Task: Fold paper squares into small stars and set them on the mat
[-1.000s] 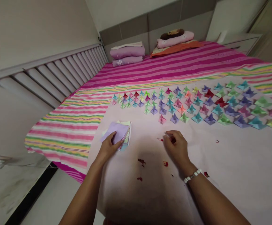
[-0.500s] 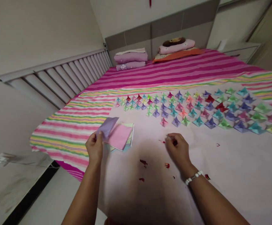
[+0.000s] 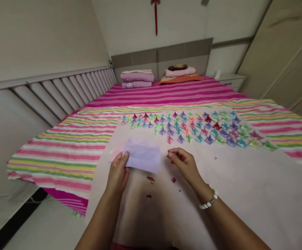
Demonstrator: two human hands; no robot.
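Observation:
My left hand (image 3: 119, 172) grips a sheet of purple paper (image 3: 143, 157) by its left edge, thumb on top. The sheet hangs tilted above a stack of coloured paper, of which a pink sheet (image 3: 117, 151) shows; the rest is mostly hidden. To the right of the purple sheet, my right hand (image 3: 183, 164) has its thumb and index finger pinched together. A tiny dark bit shows at those fingertips, too small to name. Small red printed figures (image 3: 150, 179) lie on the pale sheet (image 3: 244, 184) below and between my hands.
Rows of folded paper shapes (image 3: 209, 139) in many colours stand across the far part of the pale sheet. Striped bedding (image 3: 70, 146) surrounds it. A railing (image 3: 70, 88) runs along the left, and folded quilts (image 3: 137, 77) lie by the headboard (image 3: 144, 60).
My left hand has moved right with the purple paper, which now lies flatter and more open to view. My right hand remains pinched. The camera view has shifted upward.

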